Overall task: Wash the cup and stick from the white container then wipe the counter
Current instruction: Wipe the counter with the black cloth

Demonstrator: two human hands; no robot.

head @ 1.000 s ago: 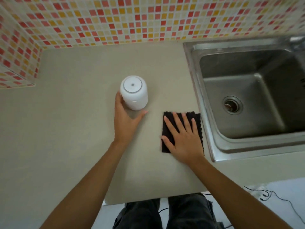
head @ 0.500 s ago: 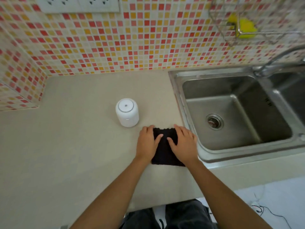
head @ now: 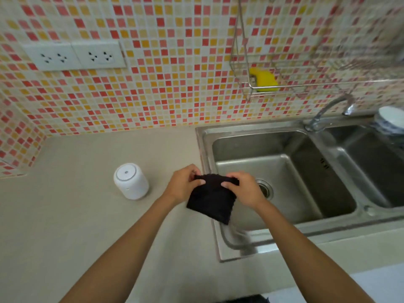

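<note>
You are holding a black cloth up off the counter with both hands, right over the line where the counter is meeting the left rim of the steel sink. Your left hand is pinching the cloth's upper left corner, thumb lying on the near face and fingers curled behind it; your right hand is pinching the upper right corner the same way. The cloth is hanging slack below your grip, its lower edge dangling just above the sink's rim. The white container is standing upright on the counter to the left of your left hand, near it but not touching. The cup and stick are not showing anywhere you are looking. Behind the sink a curved faucet is rising from the rim, and above it a wire rack on the tiled wall is carrying a yellow sponge.
</note>
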